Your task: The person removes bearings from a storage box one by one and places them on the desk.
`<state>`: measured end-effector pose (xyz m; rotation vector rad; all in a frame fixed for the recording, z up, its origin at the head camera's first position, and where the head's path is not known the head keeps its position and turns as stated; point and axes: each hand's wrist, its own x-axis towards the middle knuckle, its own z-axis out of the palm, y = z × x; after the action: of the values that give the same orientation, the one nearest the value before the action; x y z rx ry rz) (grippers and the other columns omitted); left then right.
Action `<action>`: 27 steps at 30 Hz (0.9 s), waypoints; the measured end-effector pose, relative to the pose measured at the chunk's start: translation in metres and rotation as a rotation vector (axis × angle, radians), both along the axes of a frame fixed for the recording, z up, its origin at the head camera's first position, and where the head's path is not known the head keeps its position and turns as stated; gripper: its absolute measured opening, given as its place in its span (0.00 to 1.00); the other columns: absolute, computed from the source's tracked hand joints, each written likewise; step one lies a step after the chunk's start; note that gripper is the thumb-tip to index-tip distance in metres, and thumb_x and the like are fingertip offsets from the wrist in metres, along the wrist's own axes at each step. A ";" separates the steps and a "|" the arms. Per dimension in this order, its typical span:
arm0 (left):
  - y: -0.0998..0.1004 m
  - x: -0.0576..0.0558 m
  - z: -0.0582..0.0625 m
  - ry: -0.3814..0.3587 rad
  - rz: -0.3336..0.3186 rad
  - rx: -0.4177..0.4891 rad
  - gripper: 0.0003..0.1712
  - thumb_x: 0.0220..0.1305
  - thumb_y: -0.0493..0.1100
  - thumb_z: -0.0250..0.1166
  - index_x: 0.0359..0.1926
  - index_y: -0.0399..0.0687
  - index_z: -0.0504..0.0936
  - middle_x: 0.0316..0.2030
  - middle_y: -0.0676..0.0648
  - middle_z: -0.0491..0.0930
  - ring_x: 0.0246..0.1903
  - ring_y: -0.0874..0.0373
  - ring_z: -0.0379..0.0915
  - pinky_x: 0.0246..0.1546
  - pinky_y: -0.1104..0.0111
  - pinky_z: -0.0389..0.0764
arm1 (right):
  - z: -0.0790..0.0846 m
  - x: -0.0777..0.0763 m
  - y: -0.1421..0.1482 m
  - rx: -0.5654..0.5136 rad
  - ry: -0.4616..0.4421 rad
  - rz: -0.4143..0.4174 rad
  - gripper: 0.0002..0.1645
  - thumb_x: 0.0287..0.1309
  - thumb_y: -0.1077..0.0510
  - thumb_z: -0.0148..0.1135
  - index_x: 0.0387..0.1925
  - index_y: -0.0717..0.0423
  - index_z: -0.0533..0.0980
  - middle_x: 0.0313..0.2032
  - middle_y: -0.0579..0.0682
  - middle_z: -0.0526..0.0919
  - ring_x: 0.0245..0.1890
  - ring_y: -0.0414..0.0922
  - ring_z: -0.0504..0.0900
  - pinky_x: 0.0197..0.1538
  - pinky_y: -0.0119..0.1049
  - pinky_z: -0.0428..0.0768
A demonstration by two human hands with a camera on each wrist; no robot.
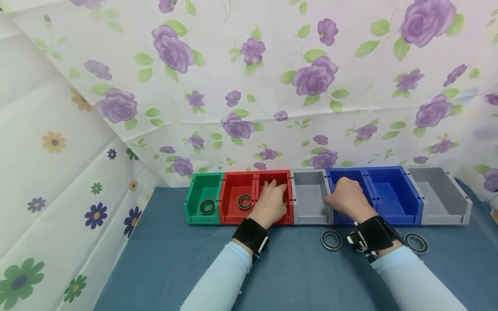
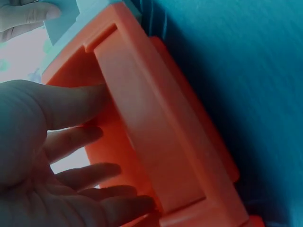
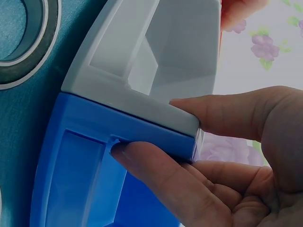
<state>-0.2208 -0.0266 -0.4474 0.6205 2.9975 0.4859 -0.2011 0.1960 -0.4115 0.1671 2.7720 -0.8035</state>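
Red rectangular plastic bin (image 2: 151, 127), third from the left in a row along the far side of the blue cloth-covered table (image 1: 292, 276), has the left hand (image 1: 270, 203) reaching down into it. That hand's fingers are spread wide and its thumb is apart from them; I cannot tell whether any bearing lies under the palm.

To the right stands a grey rectangular plastic bin (image 1: 311, 198), and next comes a blue rectangular plastic bin (image 3: 78, 175). The right hand (image 1: 348, 198) has a narrow grip where these two meet: it pinches their adjoining side walls, thumb on the grey side and index finger on the blue.

A second red plastic bin (image 1: 233, 185) and a green plastic bin (image 1: 202, 185) make up the left end of the row; each holds one dark ring-shaped metal bearing. Farther right are another blue plastic bin (image 1: 393, 198) and a larger grey plastic bin (image 1: 435, 190).

On the near side of the row, a silver-and-dark ring bearing (image 1: 331, 248) lies by the pinched seam, and a similar ring bearing (image 1: 416, 251) lies right of the right wrist
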 end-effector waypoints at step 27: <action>0.008 0.008 -0.015 -0.021 0.133 -0.030 0.10 0.58 0.38 0.62 0.42 0.48 0.80 0.31 0.49 0.77 0.38 0.56 0.72 0.51 0.60 0.69 | -0.001 0.002 0.000 -0.012 -0.008 -0.019 0.13 0.46 0.56 0.59 0.15 0.56 0.68 0.14 0.49 0.70 0.16 0.46 0.74 0.19 0.37 0.72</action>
<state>-0.2131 -0.0189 -0.4620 0.4137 3.0331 0.4492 -0.1996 0.1965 -0.4127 0.1939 2.7617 -0.8228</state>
